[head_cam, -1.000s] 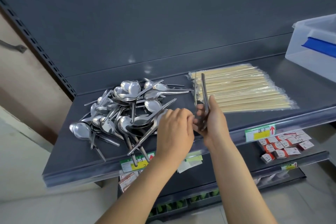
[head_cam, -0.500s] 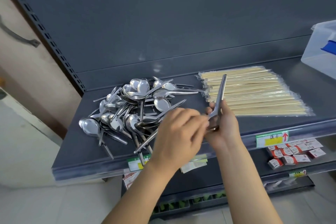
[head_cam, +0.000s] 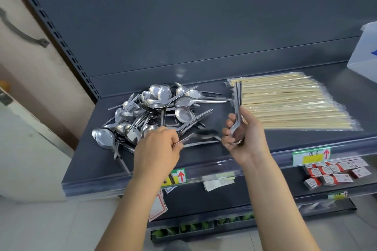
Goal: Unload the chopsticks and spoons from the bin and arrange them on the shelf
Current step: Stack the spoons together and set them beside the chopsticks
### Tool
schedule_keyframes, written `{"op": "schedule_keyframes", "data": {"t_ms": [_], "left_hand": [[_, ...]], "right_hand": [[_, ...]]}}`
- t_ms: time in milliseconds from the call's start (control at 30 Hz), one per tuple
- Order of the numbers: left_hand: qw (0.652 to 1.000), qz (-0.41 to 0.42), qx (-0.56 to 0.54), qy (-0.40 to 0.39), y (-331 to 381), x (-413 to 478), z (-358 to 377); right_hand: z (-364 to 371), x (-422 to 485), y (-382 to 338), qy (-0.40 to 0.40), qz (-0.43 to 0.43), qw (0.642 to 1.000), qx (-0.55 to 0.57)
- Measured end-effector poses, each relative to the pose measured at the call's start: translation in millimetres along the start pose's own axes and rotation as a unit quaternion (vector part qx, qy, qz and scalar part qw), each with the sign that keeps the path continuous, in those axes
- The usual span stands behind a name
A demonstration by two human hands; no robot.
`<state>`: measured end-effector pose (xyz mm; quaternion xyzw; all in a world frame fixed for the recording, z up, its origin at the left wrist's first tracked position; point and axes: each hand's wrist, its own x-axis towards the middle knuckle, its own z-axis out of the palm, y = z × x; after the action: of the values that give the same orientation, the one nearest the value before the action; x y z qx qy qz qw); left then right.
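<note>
Here the spoon heap [head_cam: 159,112] lies on the shelf [head_cam: 91,161], ten o'clock from the hands. The right hand [head_cam: 248,138] curls its grip round a nested stack [head_cam: 237,98], handles up; the left hand [head_cam: 157,149] pinches a single spoon [head_cam: 202,135] by its handle tip. Sorting seems in hand; next, that spoon likely wants nesting into the stack. Wrapped chopsticks [head_cam: 291,102] lie at two o'clock, the bin [head_cam: 365,57] at three; price tags [head_cam: 310,156] line the shelf's front.

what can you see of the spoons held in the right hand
The held spoons are shiny silver metal, nested together, with at least two thin handles showing side by side. The right hand grips them by the bowls, fingers curled round, so the handles point up and away, crossing in front of the chopsticks in this view. They are held above the shelf; no other contact shows.
</note>
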<state>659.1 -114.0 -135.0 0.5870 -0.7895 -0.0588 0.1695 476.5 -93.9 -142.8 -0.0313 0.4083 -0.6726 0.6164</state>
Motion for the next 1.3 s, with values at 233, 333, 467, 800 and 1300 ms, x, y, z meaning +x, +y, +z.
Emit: {"op": "schedule_keyframes", "data": {"t_ms": [233,333,467,800,1300], "left_hand": [[0.891,-0.111,-0.436,-0.063,1,18,-55],[0.869,-0.099,-0.477,-0.089,6,31,-62],[0.881,-0.066,-0.452,-0.122,15,48,-56],[0.935,-0.036,-0.293,-0.198,27,73,-54],[0.936,0.221,0.211,-0.173,-12,31,-25]], "right_hand": [[-1,-4,-3,-0.01,-0.098,0.986,-0.134],[3,-11,-2,-0.066,-0.042,0.975,-0.207],[11,-20,-2,-0.199,0.065,0.968,-0.137],[12,-22,10,-0.238,0.118,0.946,-0.184],[14,-14,25,-0.093,0.062,0.991,0.077]]}}
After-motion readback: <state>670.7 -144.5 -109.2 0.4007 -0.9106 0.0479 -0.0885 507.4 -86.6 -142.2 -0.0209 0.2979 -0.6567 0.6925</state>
